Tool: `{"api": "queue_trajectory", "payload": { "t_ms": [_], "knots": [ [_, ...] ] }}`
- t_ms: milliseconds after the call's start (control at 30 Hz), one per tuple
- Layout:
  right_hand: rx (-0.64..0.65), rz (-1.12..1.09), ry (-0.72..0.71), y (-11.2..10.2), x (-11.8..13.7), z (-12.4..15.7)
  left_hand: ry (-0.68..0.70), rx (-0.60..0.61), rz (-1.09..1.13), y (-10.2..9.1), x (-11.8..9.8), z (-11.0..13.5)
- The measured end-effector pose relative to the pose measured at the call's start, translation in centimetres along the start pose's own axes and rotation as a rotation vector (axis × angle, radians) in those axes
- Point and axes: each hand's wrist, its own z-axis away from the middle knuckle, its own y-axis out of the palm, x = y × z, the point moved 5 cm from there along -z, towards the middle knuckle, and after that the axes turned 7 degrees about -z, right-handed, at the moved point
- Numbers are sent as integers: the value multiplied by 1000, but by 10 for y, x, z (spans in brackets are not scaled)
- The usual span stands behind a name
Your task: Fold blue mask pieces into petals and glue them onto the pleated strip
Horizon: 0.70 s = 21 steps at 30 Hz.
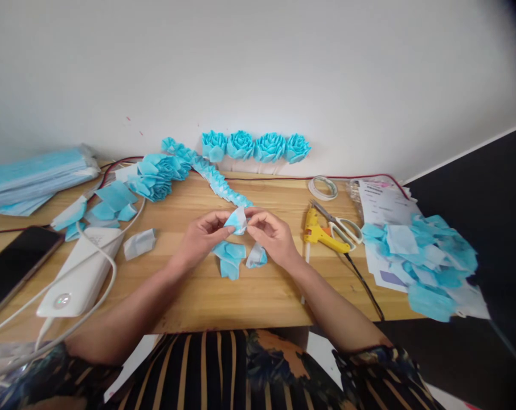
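Over the middle of the wooden table, my left hand (pixel 204 233) and my right hand (pixel 273 233) pinch a small blue-and-white fabric petal (pixel 237 220) between them. The left fingers grip its left side, and the right thumb and fingertips close on its right edge. Just below my hands lie loose blue petals (pixel 230 260) and a smaller white-and-blue piece (pixel 257 256). A row of small folded blue pieces (pixel 217 182) runs from the back left down to just behind my fingers.
Several blue fabric roses (pixel 270 147) line the wall. Stacked blue sheets (pixel 36 176), a phone (pixel 19 267) and a white power bank (pixel 81 273) with cable lie left. To the right are a yellow glue gun (pixel 322 233), scissors (pixel 341 223), tape (pixel 323 188) and a petal heap (pixel 424 256).
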Motion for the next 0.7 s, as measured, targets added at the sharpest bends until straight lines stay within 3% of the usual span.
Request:
{"api": "queue_trajectory", "payload": {
  "t_ms": [133, 200, 367, 433, 533, 700],
  "knots": [
    [25, -34, 43, -2, 1, 2, -35, -10, 36, -3, 4, -2],
    [31, 56, -22, -6, 8, 3, -71, -23, 76, -4, 5, -3],
    [114, 497, -468, -5, 31, 6, -111, -31, 157, -4, 5, -3],
    [123, 603, -575, -2, 34, 6, -120, -22, 173, -3, 6, -2],
    [96, 693, -613, 0, 31, 5, -127, -14, 165, -2, 6, -1],
    [144, 727, -544, 3, 21, 4, -123, 12, 127, -1, 8, 1]
  ]
}}
